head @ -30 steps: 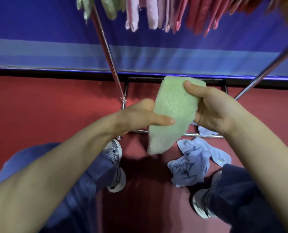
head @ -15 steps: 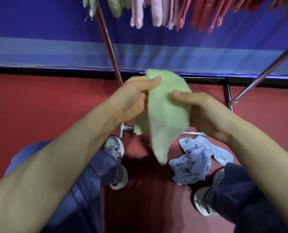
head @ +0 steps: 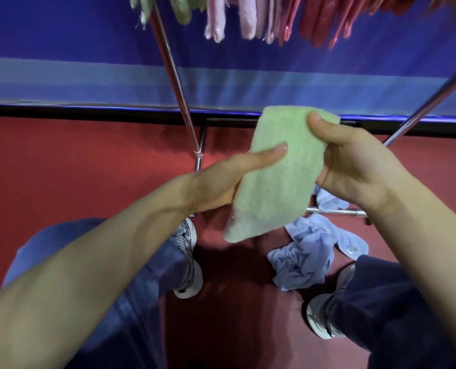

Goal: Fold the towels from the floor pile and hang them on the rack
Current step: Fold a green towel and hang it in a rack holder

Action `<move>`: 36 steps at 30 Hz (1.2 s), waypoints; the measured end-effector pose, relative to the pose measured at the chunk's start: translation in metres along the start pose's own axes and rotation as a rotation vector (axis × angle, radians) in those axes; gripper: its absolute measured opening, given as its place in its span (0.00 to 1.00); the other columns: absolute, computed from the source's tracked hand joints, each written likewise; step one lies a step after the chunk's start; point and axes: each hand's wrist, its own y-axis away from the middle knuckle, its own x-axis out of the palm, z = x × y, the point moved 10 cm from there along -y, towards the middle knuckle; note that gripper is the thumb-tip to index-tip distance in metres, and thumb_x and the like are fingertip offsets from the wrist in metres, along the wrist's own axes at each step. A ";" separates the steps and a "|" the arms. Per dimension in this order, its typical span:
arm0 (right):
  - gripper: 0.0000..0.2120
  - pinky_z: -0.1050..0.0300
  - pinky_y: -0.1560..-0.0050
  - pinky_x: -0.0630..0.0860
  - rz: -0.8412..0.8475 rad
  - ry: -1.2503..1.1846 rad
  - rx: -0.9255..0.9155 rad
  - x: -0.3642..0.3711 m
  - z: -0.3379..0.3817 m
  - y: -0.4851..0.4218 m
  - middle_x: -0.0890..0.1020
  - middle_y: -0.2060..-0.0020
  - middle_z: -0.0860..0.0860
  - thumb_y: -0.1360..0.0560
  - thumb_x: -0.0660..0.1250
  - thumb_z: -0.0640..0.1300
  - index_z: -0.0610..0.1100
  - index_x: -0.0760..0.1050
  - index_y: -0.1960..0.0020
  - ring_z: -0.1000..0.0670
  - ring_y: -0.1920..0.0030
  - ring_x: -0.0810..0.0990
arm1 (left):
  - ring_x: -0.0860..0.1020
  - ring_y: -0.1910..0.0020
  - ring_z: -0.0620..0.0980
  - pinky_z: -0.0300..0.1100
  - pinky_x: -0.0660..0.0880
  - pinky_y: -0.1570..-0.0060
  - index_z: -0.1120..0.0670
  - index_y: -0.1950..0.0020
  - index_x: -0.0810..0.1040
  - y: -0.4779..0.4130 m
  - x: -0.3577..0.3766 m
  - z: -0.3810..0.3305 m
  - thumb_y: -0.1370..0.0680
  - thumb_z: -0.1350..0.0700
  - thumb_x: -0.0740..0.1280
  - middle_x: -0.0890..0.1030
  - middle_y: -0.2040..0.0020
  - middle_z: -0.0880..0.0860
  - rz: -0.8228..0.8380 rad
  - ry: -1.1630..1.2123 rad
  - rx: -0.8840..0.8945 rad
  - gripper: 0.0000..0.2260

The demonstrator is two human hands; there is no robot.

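Red floor (head: 75,169), blue wall (head: 61,30) w/ pale stripe (head: 61,75), chrome rack (head: 177,83), green towel (head: 275,187) held

**Tally at the rack**

Hands: two, left hand (head: 219,182) and right hand (head: 354,166). Green towel (head: 275,187): one. Blue towels (head: 307,257) on the floor: one crumpled heap (separate pieces not countable). Shoes (head: 189,284): two. Rack (head: 336,211): one, with two slanted poles (head: 173,75) showing. Hanging towels (head: 216,20): three colour groups; piece count uncertain.
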 end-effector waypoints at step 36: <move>0.12 0.50 0.56 0.84 -0.151 0.022 0.196 -0.011 -0.052 -0.008 0.85 0.47 0.41 0.21 0.61 0.35 0.36 0.78 0.40 0.45 0.52 0.86 | 0.83 0.49 0.55 0.47 0.80 0.47 0.60 0.39 0.80 -0.007 -0.021 0.002 0.24 0.63 0.69 0.85 0.48 0.58 -0.145 0.075 -0.032 0.14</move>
